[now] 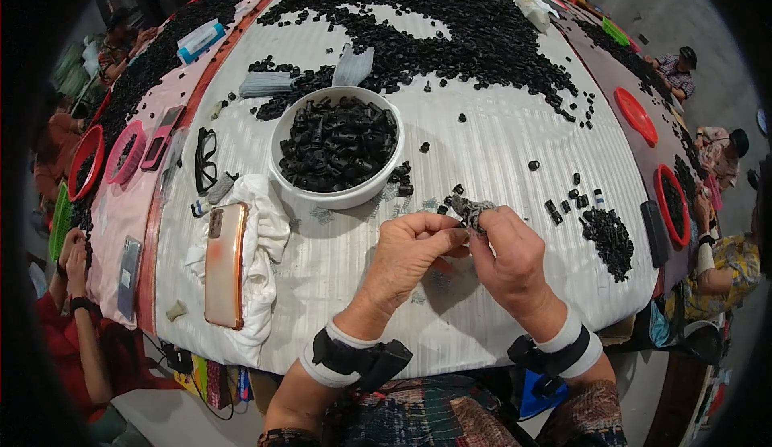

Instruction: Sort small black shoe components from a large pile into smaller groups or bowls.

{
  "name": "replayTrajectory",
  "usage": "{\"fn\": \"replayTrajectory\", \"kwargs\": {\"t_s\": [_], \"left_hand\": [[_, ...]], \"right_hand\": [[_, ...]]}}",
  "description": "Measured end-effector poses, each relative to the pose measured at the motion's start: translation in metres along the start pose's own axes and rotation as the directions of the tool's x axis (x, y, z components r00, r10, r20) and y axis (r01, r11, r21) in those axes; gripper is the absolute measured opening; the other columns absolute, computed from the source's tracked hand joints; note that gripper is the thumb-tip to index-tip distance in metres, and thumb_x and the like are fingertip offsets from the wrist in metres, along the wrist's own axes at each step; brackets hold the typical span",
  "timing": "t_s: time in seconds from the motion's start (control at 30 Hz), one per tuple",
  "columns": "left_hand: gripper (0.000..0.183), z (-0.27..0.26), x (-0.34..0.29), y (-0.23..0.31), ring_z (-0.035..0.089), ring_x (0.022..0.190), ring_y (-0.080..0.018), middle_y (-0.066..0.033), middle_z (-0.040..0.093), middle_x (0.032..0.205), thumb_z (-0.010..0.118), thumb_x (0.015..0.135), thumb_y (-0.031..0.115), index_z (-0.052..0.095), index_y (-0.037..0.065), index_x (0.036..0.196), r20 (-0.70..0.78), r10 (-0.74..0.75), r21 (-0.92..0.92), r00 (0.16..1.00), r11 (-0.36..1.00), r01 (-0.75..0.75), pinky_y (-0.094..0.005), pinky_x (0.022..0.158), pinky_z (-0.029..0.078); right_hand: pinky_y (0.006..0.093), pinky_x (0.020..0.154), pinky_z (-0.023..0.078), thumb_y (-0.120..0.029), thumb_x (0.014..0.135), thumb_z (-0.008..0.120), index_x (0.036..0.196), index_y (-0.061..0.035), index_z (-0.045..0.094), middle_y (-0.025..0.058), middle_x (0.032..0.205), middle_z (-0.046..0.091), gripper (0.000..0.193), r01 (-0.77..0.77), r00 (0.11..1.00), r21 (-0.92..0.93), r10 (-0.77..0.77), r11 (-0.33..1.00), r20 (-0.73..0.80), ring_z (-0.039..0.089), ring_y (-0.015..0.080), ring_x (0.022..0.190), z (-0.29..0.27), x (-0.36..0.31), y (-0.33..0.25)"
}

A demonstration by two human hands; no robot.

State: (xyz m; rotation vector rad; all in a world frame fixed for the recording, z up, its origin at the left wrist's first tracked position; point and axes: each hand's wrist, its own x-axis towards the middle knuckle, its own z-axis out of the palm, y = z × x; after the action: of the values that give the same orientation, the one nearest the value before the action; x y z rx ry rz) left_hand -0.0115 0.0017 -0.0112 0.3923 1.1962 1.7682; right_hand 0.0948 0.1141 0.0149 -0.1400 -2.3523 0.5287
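My left hand [412, 256] and my right hand [512, 256] meet over the white table covering, fingertips almost touching. Both are closed in a pinch around a small black plastic part [462, 224], mostly hidden by the fingers. A crumpled grey cloth piece [473, 211] sits at my right fingertips; whether it is worn on a finger or held, I cannot tell. Left of my hands stands a white bowl [338, 200] heaped with black plastic parts [338, 141]. Over on the right lies a small pile of black parts [609, 242].
A large heap of black parts [450, 13] covers the far table. At left lie a phone [225, 266] on white cloth [269, 230], glasses [207, 160] and grey cloth pieces [352, 66]. A black oblong object [654, 234] lies by the right edge. Other people sit along both sides.
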Motion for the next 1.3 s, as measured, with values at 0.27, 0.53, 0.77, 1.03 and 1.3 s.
{"fn": "replayTrajectory", "kwargs": {"t_s": [0.27, 0.53, 0.77, 1.03, 1.3], "left_hand": [[0.017, -0.002, 0.0, 0.002, 0.065, 0.07, -0.0142, -0.0084, 0.066, 0.082, 0.061, 0.08, 0.008, 0.064, -0.003, 0.093, -0.014, -0.013, -0.056, 1.0, 0.998, 0.012, -0.0237, 0.054, 0.053], [0.016, -0.001, 0.005, -0.002, 0.063, 0.066, -0.0119, -0.0075, 0.066, 0.08, 0.061, 0.079, 0.008, 0.063, -0.002, 0.091, -0.048, 0.012, -0.157, 0.999, 0.987, -0.019, -0.0233, 0.059, 0.052], [0.011, -0.004, 0.003, -0.002, 0.061, 0.064, -0.0108, -0.0065, 0.064, 0.075, 0.062, 0.079, 0.006, 0.064, -0.001, 0.087, -0.024, 0.046, -0.133, 0.999, 0.99, -0.049, -0.0213, 0.059, 0.051], [0.011, -0.002, 0.002, -0.002, 0.059, 0.062, -0.0092, -0.0044, 0.063, 0.074, 0.062, 0.079, 0.006, 0.064, -0.001, 0.087, -0.051, 0.003, -0.111, 0.999, 0.994, -0.009, -0.0195, 0.056, 0.049], [0.015, -0.001, 0.003, -0.002, 0.059, 0.064, -0.0077, -0.003, 0.064, 0.077, 0.065, 0.084, 0.014, 0.066, 0.0, 0.09, -0.012, 0.023, -0.078, 1.0, 0.997, -0.023, -0.0194, 0.057, 0.049]], "right_hand": [[0.0356, 0.06, 0.049, 0.007, 0.07, 0.06, 0.093, 0.0042, 0.054, 0.016, 0.082, 0.055, 0.024, -0.055, 0.996, 0.137, 0.043, 0.989, 0.084, 0.059, 0.0309, 0.072, -0.003, 0.0, 0.0], [0.0346, 0.061, 0.048, -0.007, 0.066, 0.073, 0.096, 0.0029, 0.053, 0.0155, 0.087, 0.052, 0.038, -0.027, 0.995, 0.062, 0.021, 0.998, 0.102, 0.057, 0.0289, 0.075, 0.0, 0.006, -0.002], [0.0341, 0.056, 0.048, -0.005, 0.058, 0.073, 0.088, -0.0012, 0.052, 0.0104, 0.076, 0.049, 0.037, 0.06, 0.996, -0.115, -0.051, 0.992, 0.077, 0.054, 0.0257, 0.068, 0.01, 0.003, -0.002], [0.0331, 0.053, 0.047, -0.003, 0.053, 0.069, 0.081, -0.0026, 0.052, 0.0082, 0.072, 0.049, 0.033, 0.087, 0.994, -0.224, -0.071, 0.971, 0.078, 0.054, 0.0242, 0.066, 0.009, 0.003, -0.006], [0.033, 0.052, 0.046, -0.004, 0.059, 0.069, 0.077, -0.0029, 0.053, 0.0078, 0.068, 0.049, 0.024, 0.065, 0.996, -0.193, -0.053, 0.979, 0.065, 0.053, 0.0238, 0.064, 0.001, 0.01, 0.0]]}}
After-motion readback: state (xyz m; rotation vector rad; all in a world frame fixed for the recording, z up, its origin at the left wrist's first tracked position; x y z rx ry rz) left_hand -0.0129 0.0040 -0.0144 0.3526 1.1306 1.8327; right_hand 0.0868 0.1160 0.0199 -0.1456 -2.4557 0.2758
